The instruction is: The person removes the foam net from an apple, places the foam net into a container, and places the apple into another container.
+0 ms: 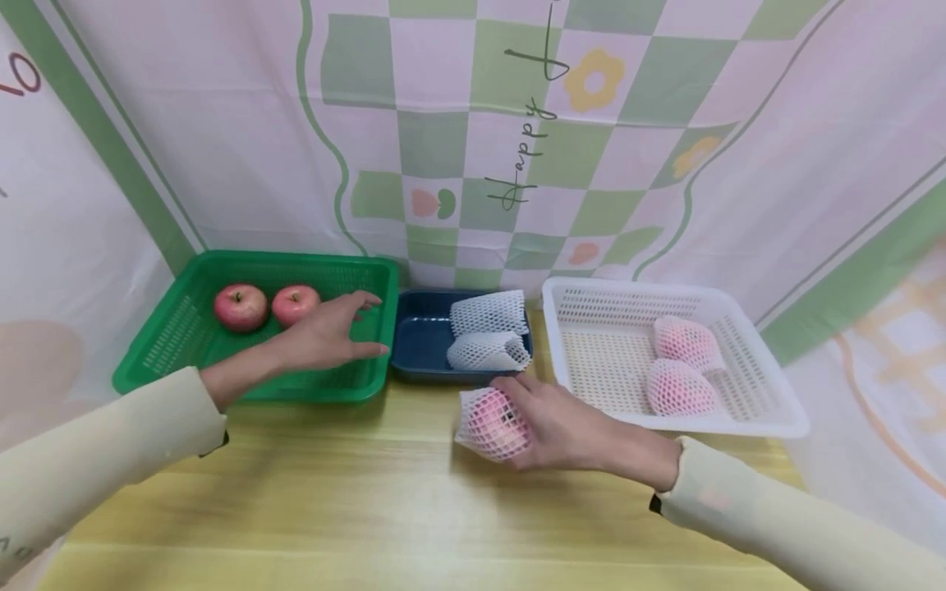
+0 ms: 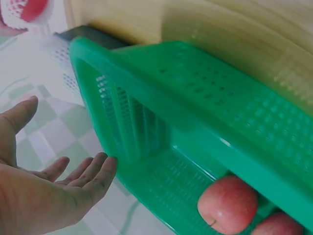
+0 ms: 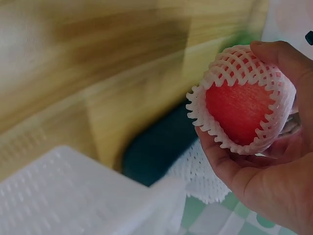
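Note:
My right hand [image 1: 565, 423] grips an apple [image 1: 497, 425] wrapped in a white foam net, held in front of the blue tray. In the right wrist view, red skin of this apple [image 3: 239, 110] shows through the net's open end. Over the right part of the green basket [image 1: 380, 382] hovers my left hand [image 1: 325, 332], fingers extended and holding nothing. Two bare red apples, one at the left [image 1: 241, 308] and one beside it [image 1: 296, 304], lie in that basket; the left hand partly covers the second.
Two white foam nets, a rear one [image 1: 488, 313] and a front one [image 1: 484, 351], lie in the blue tray [image 1: 421, 369]. The white basket [image 1: 591, 410] at right holds two net-wrapped apples [image 1: 683, 387]. A patterned curtain [image 1: 517, 148] hangs behind the wooden table [image 1: 355, 509].

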Demonstrator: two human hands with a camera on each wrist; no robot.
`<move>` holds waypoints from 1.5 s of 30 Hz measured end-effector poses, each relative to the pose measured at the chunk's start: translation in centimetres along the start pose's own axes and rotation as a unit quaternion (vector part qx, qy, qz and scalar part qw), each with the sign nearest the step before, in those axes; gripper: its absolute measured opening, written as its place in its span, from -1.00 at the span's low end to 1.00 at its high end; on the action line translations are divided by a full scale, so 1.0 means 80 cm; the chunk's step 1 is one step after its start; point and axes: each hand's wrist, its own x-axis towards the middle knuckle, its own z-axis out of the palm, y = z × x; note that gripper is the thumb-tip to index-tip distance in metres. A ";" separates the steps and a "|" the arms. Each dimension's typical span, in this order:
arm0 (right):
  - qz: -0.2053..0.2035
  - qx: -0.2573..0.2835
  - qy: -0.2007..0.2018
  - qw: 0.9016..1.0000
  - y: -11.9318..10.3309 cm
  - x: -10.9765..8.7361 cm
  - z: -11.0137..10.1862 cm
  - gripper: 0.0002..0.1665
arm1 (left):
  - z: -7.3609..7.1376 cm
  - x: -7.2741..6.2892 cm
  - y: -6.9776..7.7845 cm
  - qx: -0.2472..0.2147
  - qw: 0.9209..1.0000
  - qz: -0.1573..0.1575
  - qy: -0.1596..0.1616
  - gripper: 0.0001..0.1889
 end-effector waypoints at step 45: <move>0.013 0.008 -0.035 0.999 0.001 -0.007 0.067 0.15 | 0.136 -0.031 0.027 -0.121 0.981 0.104 -0.107 -0.68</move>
